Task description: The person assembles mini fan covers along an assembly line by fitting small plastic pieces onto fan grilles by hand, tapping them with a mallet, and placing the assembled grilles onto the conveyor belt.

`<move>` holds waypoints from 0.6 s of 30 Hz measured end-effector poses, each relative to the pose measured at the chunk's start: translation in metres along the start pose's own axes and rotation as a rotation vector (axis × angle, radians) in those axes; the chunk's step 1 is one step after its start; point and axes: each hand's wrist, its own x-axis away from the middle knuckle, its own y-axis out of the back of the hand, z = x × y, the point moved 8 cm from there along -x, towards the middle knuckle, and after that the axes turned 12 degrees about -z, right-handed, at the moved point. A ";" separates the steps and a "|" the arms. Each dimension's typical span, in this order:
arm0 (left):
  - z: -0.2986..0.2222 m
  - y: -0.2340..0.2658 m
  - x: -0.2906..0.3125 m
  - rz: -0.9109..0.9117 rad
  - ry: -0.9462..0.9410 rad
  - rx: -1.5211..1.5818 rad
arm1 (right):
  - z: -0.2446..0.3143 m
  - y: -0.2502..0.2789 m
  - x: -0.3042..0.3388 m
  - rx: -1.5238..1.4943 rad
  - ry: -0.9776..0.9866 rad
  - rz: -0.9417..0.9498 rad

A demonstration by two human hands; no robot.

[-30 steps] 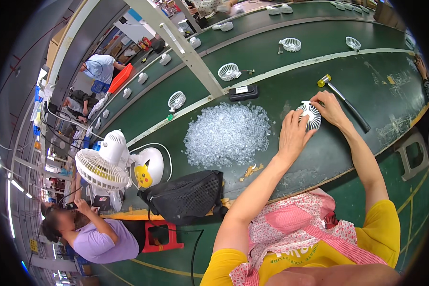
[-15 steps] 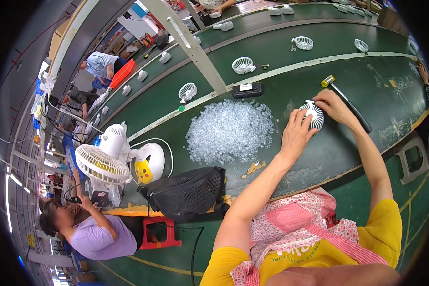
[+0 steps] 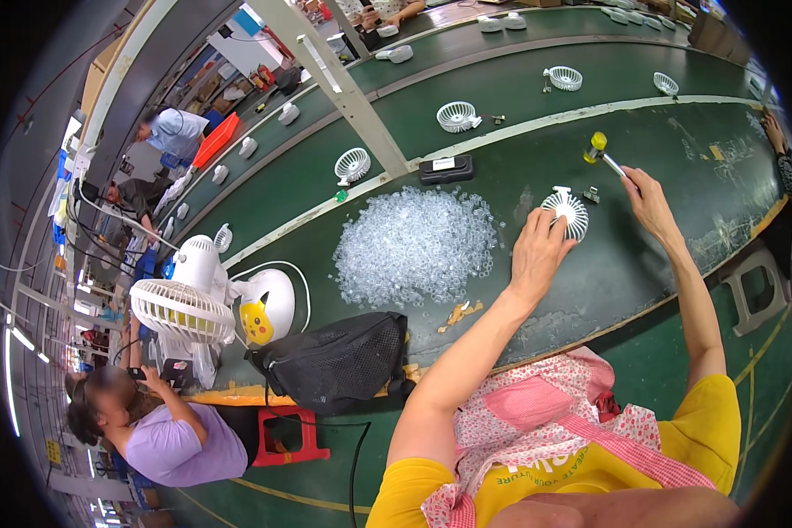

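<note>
My left hand (image 3: pixel 539 257) holds a round white fan housing (image 3: pixel 568 214) down on the dark green worktable, its fingertips over the slatted near edge. A small circuit board (image 3: pixel 592 194) lies at the housing's upper right. In my right hand (image 3: pixel 649 209) is a small mallet (image 3: pixel 597 146) with a yellow head, raised above the table beside the housing. My fingers close round its handle, and the rest of the handle is hidden by the hand. To the left of my left hand spreads a heap of small clear plastic pieces (image 3: pixel 416 246).
A black case (image 3: pixel 446 169) sits behind the heap. More fan housings (image 3: pixel 457 116) rest on the green conveyor (image 3: pixel 510 92). At left are a black mesh bag (image 3: pixel 334 361), a white desk fan (image 3: pixel 185 304) and a person in a purple shirt (image 3: pixel 185 436). A metal post (image 3: pixel 348 97) rises by the conveyor.
My right hand has left the fan housing and picked up the mallet, which lay on the table. My left hand stays on the housing. The circuit board now shows beside it.
</note>
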 end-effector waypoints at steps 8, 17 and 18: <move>-0.005 0.007 -0.005 -0.025 -0.006 0.006 | 0.071 0.007 0.022 -0.250 -0.164 0.306; 0.002 0.017 -0.008 -0.064 -0.029 0.072 | 0.049 -0.001 -0.010 -0.085 0.148 -0.055; 0.007 0.019 -0.010 -0.067 -0.043 0.077 | 0.051 -0.015 -0.013 -0.162 0.148 0.024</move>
